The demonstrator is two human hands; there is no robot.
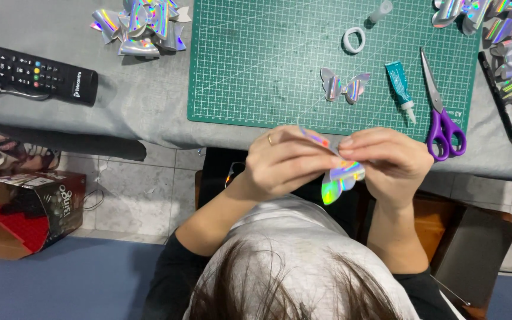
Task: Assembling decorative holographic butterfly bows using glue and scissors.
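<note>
I hold a shiny foil bow [338,181] just off the near edge of the bench [149,106], close to my chest so I can see the fold. My left hand [282,163] and right hand [380,160] both pinch it, fingers closed on its upper part, probably pressing a strip flat. A finished bow [345,86], glue tube [399,89] and scissors [440,112] lie within reach on the green mat [250,59].
</note>
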